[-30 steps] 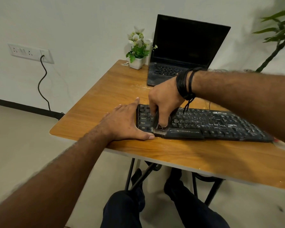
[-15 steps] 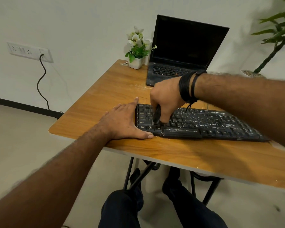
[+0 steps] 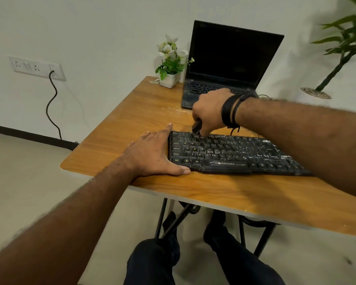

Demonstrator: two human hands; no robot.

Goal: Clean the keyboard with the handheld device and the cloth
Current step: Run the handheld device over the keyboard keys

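A dusty black keyboard [image 3: 230, 155] lies across the wooden table [image 3: 193, 186]. My left hand [image 3: 152, 157] lies flat on the table against the keyboard's left end, fingers straight, thumb along its front edge. My right hand [image 3: 209, 112] grips a small dark handheld device [image 3: 197, 128] and holds its tip on the top key row near the keyboard's left side. Most of the device is hidden inside my fist. No cloth is in view.
An open black laptop [image 3: 228, 64] stands at the back of the table, with a small white pot of flowers [image 3: 170, 64] to its left. A tall plant [image 3: 345, 44] is at the right. A wall socket with a cable [image 3: 37, 67] is at the left.
My right hand has carried the device from the keyboard's front rows up to the top row, away from me. My left hand has stayed in place.
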